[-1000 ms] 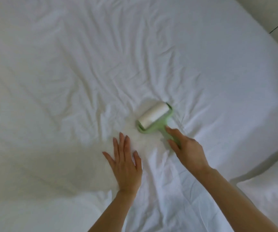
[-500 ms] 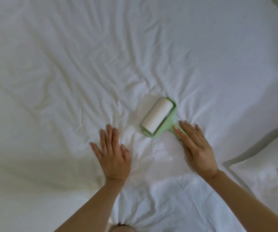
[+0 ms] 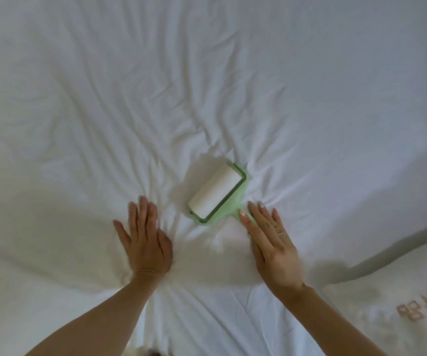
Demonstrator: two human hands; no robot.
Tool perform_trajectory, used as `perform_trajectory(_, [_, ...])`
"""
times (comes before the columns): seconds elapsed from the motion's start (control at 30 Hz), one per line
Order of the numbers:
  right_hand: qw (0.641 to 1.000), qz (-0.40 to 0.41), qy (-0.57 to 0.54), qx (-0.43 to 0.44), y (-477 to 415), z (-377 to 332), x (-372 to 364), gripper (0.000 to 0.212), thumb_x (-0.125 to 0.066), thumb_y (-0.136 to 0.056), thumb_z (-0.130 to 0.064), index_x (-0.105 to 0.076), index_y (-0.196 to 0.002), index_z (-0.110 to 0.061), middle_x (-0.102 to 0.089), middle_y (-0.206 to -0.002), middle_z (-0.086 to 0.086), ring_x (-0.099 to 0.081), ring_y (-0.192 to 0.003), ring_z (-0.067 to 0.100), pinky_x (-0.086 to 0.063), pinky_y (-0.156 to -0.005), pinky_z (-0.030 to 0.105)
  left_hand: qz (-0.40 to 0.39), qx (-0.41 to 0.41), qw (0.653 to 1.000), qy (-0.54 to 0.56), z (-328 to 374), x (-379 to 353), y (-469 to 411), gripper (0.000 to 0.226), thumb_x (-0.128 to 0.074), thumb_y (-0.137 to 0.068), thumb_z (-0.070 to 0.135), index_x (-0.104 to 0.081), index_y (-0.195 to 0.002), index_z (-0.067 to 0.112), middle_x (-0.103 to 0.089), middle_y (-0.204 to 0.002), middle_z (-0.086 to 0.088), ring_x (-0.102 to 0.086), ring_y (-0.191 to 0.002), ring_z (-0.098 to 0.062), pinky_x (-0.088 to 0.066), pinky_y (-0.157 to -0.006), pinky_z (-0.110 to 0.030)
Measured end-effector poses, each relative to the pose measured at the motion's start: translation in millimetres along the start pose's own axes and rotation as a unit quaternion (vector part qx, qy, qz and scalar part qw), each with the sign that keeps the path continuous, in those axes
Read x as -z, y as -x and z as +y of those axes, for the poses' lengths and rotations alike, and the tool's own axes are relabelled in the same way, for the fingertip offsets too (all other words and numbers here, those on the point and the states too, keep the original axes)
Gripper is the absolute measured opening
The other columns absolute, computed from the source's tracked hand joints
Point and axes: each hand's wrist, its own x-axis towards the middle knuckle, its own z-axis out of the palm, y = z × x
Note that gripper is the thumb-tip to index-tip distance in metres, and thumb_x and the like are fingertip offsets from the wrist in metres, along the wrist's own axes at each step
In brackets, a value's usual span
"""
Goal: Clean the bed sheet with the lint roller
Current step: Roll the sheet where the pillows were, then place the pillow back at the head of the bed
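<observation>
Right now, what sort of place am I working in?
Most likely a bedroom, perhaps a hotel room. A wide, creased white bed sheet fills the view, a pillow with embroidered lettering lies at lower right, and a green lint roller rests on the sheet.
</observation>
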Motion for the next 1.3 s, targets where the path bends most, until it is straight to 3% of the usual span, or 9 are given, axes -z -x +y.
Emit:
perform_trajectory(0.23, [0.998,0.024,-0.035,0.040,-56,-7,-7,0.037,-0.045,-0.094,-0.011,-0.057,-0.129,-0.009,-0.055,-0.135,0.008,-0.046,-0.130,0.020,-0.034,-0.107,0.053,0.009,0.001,1.000,0.006,0,-5,-3,0.057,-0.028,-0.090,0.022,-0.036,-0.141,-0.001,-0.033,-0.152,-0.017,-0.006,-0.149,-0.021,0.002,-0.118,-0.056])
perform_trajectory(0.4, [0.998,0.062,-0.024,-0.022,-76,-9,5,0.035,-0.041,-0.093,-0.011,-0.060,-0.123,-0.011,-0.055,-0.132,0.006,-0.051,-0.122,0.019,-0.036,-0.105,0.047,0.019,0.003,1.000,0.001,1,-5,-1,0.057,-0.028,-0.089,0.023,-0.040,-0.139,-0.001,-0.037,-0.150,-0.018,-0.024,-0.142,-0.034,-0.003,-0.117,-0.058])
perform_trajectory(0.57, [0.992,0.097,0.002,-0.082,-93,7,42,0.038,-0.045,-0.091,-0.015,-0.057,-0.128,-0.014,-0.050,-0.138,0.010,-0.048,-0.126,0.029,-0.037,-0.103,0.051,0.038,0.040,0.998,0.005,9,6,-2,0.052,-0.033,-0.087,0.018,-0.049,-0.133,0.000,-0.045,-0.145,-0.017,-0.037,-0.137,-0.036,-0.014,-0.114,-0.063])
perform_trajectory(0.67, [0.985,0.120,0.048,-0.113,-100,21,76,0.042,-0.045,-0.092,-0.022,-0.052,-0.132,-0.015,-0.046,-0.140,0.013,-0.042,-0.130,0.034,-0.037,-0.103,0.052,0.087,0.073,0.984,0.140,61,32,-29,0.050,-0.038,-0.079,0.009,-0.054,-0.124,-0.003,-0.051,-0.136,-0.021,-0.046,-0.125,-0.038,-0.031,-0.103,-0.065])
perform_trajectory(0.83, [0.967,0.159,0.120,-0.161,-89,54,147,0.044,-0.052,-0.089,-0.020,-0.051,-0.133,-0.014,-0.046,-0.140,0.017,-0.040,-0.129,0.039,-0.035,-0.104,0.052,0.086,-0.109,0.932,0.336,216,88,-67,0.040,-0.045,-0.079,0.005,-0.059,-0.116,0.002,-0.060,-0.122,-0.012,-0.051,-0.113,-0.024,-0.035,-0.098,-0.033])
perform_trajectory(0.93, [0.952,0.156,0.172,-0.198,-67,82,195,0.047,-0.056,-0.090,-0.021,-0.048,-0.136,-0.016,-0.042,-0.143,0.017,-0.036,-0.133,0.040,-0.030,-0.107,0.055,-0.001,-0.151,0.909,0.388,296,105,-53,0.037,-0.044,-0.080,0.008,-0.059,-0.114,0.005,-0.061,-0.112,-0.007,-0.055,-0.099,-0.024,-0.041,-0.086,-0.031])
perform_trajectory(1.03, [0.934,0.123,0.225,-0.249,-40,111,238,0.054,-0.055,-0.092,-0.031,-0.039,-0.142,-0.020,-0.030,-0.151,0.015,-0.022,-0.140,0.040,-0.013,-0.113,0.061,-0.200,-0.201,0.886,0.366,356,114,-25,0.043,-0.045,-0.090,0.032,-0.050,-0.128,0.011,-0.052,-0.124,-0.005,-0.050,-0.111,-0.024,-0.042,-0.091,-0.038])
perform_trajectory(1.17, [0.900,0.135,0.286,-0.301,2,149,292,0.065,-0.057,-0.089,-0.040,-0.032,-0.146,-0.022,-0.018,-0.155,0.017,-0.010,-0.143,0.038,0.000,-0.112,0.061,-0.430,-0.155,0.833,0.312,413,122,-5,0.090,-0.063,-0.083,0.057,-0.018,-0.150,0.015,-0.024,-0.150,-0.004,-0.025,-0.138,-0.025,-0.026,-0.110,-0.042])
perform_trajectory(1.3, [0.832,0.259,0.377,-0.313,55,173,356,0.077,-0.062,-0.083,-0.039,-0.026,-0.148,-0.021,-0.014,-0.154,0.025,-0.009,-0.142,0.042,-0.002,-0.111,0.063,-0.544,-0.125,0.802,0.213,442,116,0,0.128,-0.072,-0.066,0.068,0.004,-0.153,0.016,-0.007,-0.159,-0.008,-0.009,-0.147,-0.030,-0.016,-0.117,-0.051])
